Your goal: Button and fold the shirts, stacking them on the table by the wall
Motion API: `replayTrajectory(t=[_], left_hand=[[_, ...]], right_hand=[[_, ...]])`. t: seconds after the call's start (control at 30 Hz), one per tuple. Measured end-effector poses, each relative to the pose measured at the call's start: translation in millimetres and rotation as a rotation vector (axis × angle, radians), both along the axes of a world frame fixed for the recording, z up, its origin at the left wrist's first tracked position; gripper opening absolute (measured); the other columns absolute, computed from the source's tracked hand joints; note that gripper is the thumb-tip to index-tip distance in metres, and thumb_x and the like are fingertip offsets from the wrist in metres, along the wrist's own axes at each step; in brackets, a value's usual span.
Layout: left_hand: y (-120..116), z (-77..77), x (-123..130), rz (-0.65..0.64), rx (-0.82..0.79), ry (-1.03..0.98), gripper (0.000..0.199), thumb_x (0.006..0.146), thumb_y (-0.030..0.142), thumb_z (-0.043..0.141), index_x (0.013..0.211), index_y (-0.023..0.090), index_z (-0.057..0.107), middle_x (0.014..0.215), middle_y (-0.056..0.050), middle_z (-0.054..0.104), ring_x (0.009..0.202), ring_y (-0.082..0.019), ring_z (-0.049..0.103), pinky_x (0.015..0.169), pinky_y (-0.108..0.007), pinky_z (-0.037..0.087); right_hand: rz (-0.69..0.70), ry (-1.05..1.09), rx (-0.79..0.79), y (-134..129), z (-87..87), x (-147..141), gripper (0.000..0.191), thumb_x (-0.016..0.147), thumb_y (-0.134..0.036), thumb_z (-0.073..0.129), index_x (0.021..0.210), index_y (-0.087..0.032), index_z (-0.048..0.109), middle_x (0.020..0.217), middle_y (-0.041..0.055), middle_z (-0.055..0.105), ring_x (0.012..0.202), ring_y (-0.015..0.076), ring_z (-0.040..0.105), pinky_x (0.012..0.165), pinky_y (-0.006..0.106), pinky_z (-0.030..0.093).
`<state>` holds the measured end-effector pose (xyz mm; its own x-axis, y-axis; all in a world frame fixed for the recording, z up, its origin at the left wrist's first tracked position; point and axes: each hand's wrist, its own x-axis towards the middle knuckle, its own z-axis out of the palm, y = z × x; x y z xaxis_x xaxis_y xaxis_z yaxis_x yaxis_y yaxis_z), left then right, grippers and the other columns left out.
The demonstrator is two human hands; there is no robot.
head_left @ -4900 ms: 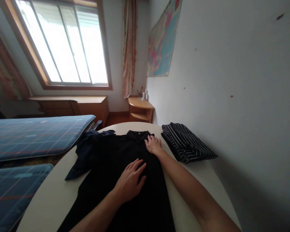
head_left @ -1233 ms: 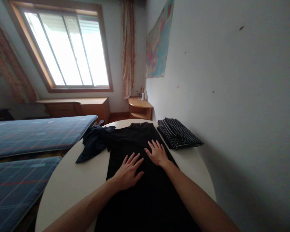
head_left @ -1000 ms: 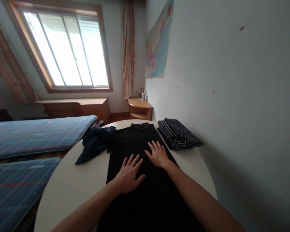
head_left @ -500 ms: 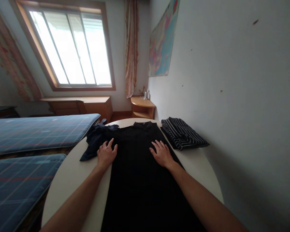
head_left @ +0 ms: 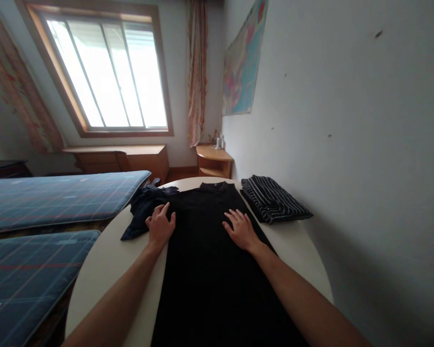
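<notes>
A black shirt (head_left: 210,270) lies flat and long on the round pale table (head_left: 104,270), its collar at the far edge. At the shirt's left edge is my left hand (head_left: 161,225), fingers apart, beside a crumpled dark navy cloth (head_left: 139,219). My right hand (head_left: 240,230) rests on the right part of the shirt with its fingers spread. Neither hand grips anything. To the right of the shirt sits a folded black garment with white stripes (head_left: 275,200).
Beds with blue plaid mattresses (head_left: 58,200) stand at the left. A wall (head_left: 365,183) runs close along the table's right side. Beyond the table are a small wooden corner shelf (head_left: 214,153) and a desk (head_left: 144,156) under the window.
My left hand has shifted slightly, and some of its fingers are more bent than before. My right hand has barely moved. The garments look the same.
</notes>
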<state>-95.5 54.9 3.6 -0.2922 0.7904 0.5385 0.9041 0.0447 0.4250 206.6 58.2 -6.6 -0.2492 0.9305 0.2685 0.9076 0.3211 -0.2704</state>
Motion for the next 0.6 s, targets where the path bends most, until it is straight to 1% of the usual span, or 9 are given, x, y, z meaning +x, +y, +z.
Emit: replayTrajectory(t=[0.03, 0.1, 0.2, 0.27, 0.33, 0.4, 0.53, 0.6], left_hand=[[-0.4, -1.0, 1.7, -0.054, 0.034, 0.033, 0.05, 0.092, 0.032, 0.05, 0.139, 0.017, 0.053, 0.136, -0.015, 0.056, 0.121, -0.029, 0.056, 0.104, -0.048, 0.039], [-1.6, -3.3, 5.3, -0.21, 0.065, 0.101, 0.053, 0.091, 0.028, 0.05, 0.143, 0.017, 0.048, 0.141, -0.014, 0.051, 0.126, -0.029, 0.052, 0.104, -0.045, 0.042], [-5.6, -5.6, 12.1, -0.464, 0.036, 0.188, 0.056, 0.09, 0.023, 0.051, 0.146, 0.019, 0.045, 0.146, -0.011, 0.049, 0.132, -0.028, 0.047, 0.11, -0.044, 0.04], [-10.1, -5.5, 16.8, -0.603, -0.022, 0.222, 0.053, 0.09, 0.019, 0.051, 0.143, 0.021, 0.049, 0.146, -0.008, 0.049, 0.132, -0.026, 0.046, 0.113, -0.043, 0.037], [-15.3, -3.7, 20.6, -0.681, -0.086, 0.236, 0.048, 0.09, 0.017, 0.051, 0.137, 0.024, 0.055, 0.147, -0.005, 0.049, 0.133, -0.024, 0.046, 0.115, -0.04, 0.036], [-19.7, -0.8, 22.8, -0.684, -0.123, 0.235, 0.045, 0.09, 0.016, 0.052, 0.133, 0.026, 0.058, 0.148, -0.003, 0.048, 0.134, -0.022, 0.045, 0.116, -0.039, 0.036], [-22.6, 3.5, 22.3, -0.535, -0.119, 0.201, 0.044, 0.089, 0.016, 0.055, 0.132, 0.025, 0.055, 0.143, -0.005, 0.051, 0.131, -0.023, 0.048, 0.112, -0.038, 0.039], [-21.3, 3.4, 20.7, -0.461, -0.136, 0.184, 0.043, 0.089, 0.017, 0.057, 0.131, 0.024, 0.055, 0.137, -0.007, 0.055, 0.126, -0.024, 0.051, 0.109, -0.038, 0.042]], right_hand=[[0.013, 0.0, 0.006, -0.6, 0.2, -0.3, 0.054, 0.1, -0.052, 0.034, 0.142, -0.023, 0.051, 0.153, 0.0058, 0.043, 0.145, 0.0253, 0.029, 0.12, 0.047, 0.015], [0.024, 0.005, 0.005, -1.6, 0.7, -1.0, 0.053, 0.1, -0.052, 0.034, 0.141, -0.023, 0.052, 0.153, 0.0059, 0.044, 0.145, 0.025, 0.03, 0.12, 0.047, 0.015], [0.021, 0.015, -0.004, -2.9, 1.4, -1.4, 0.052, 0.1, -0.051, 0.034, 0.14, -0.023, 0.053, 0.153, 0.0058, 0.044, 0.145, 0.0249, 0.03, 0.12, 0.047, 0.016], [0.018, 0.014, -0.008, -3.4, 1.7, -1.4, 0.052, 0.1, -0.05, 0.034, 0.14, -0.023, 0.053, 0.152, 0.0058, 0.044, 0.145, 0.0246, 0.029, 0.12, 0.047, 0.016], [0.017, 0.007, -0.011, -3.5, 1.9, -1.2, 0.052, 0.1, -0.05, 0.034, 0.14, -0.023, 0.053, 0.152, 0.006, 0.044, 0.145, 0.0245, 0.029, 0.12, 0.047, 0.016], [0.018, -0.004, -0.01, -3.0, 2.4, -1.4, 0.051, 0.1, -0.05, 0.035, 0.14, -0.023, 0.053, 0.152, 0.006, 0.045, 0.145, 0.0246, 0.029, 0.12, 0.047, 0.015], [0.041, -0.046, -0.013, -3.9, 6.9, -5.7, 0.049, 0.099, -0.046, 0.04, 0.141, -0.024, 0.052, 0.15, 0.0065, 0.047, 0.146, 0.0256, 0.027, 0.12, 0.049, 0.013], [0.094, -0.067, -0.016, -7.7, 11.5, -11.9, 0.046, 0.098, -0.044, 0.044, 0.138, -0.025, 0.054, 0.148, 0.0069, 0.049, 0.145, 0.0266, 0.029, 0.12, 0.051, 0.012]])
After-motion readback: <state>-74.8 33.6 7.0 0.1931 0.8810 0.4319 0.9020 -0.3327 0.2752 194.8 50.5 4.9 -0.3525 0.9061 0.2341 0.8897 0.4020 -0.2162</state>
